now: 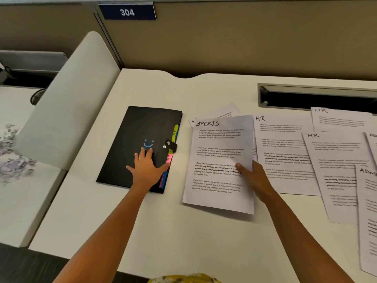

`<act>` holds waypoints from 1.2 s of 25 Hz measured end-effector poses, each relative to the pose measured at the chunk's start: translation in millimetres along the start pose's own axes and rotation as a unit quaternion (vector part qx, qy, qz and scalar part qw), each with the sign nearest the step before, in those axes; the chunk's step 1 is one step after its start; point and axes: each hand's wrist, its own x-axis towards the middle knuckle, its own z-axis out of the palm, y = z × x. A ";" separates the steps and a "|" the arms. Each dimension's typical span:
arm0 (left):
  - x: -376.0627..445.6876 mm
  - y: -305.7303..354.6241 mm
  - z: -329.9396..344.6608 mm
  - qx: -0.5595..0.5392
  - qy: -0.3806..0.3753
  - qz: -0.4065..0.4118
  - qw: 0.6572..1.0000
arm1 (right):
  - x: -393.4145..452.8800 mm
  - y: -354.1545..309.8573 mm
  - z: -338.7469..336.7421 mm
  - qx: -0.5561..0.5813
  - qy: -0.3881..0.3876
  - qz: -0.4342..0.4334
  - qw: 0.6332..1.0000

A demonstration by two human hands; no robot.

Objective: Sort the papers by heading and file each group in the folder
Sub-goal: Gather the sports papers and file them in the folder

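Note:
A black folder (130,137) with a blue smiley and coloured tabs along its right edge lies closed on the white desk. My left hand (145,167) rests flat on its cover, fingers spread. My right hand (253,178) pinches a sheet headed SPORTS (219,160) by its right edge, thumb on top, holding it just right of the folder. More sheets peek out behind its top edge. Sheets headed HR (283,139) lie spread to the right, and ones headed ADMIN (367,201) sit at the far right.
A grey cable slot (316,97) is set into the desk (142,221) behind the papers. A beige partition with a "304" sign (127,12) stands at the back. A white divider panel (67,103) rises at the left; shredded paper (12,152) lies on the neighbouring desk.

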 end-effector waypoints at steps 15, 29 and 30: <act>-7.9 15.7 -35.2 0.006 -0.001 0.059 0.998 | -1.1 0.7 -0.5 -0.016 0.007 0.017 1.000; -28.7 -5.8 -55.9 -0.082 0.074 0.104 0.988 | -10.3 0.0 22.3 -0.120 0.030 0.002 0.992; -29.8 -3.4 -56.6 -0.079 0.080 0.095 0.989 | -11.4 0.0 25.2 -0.126 0.031 0.000 0.992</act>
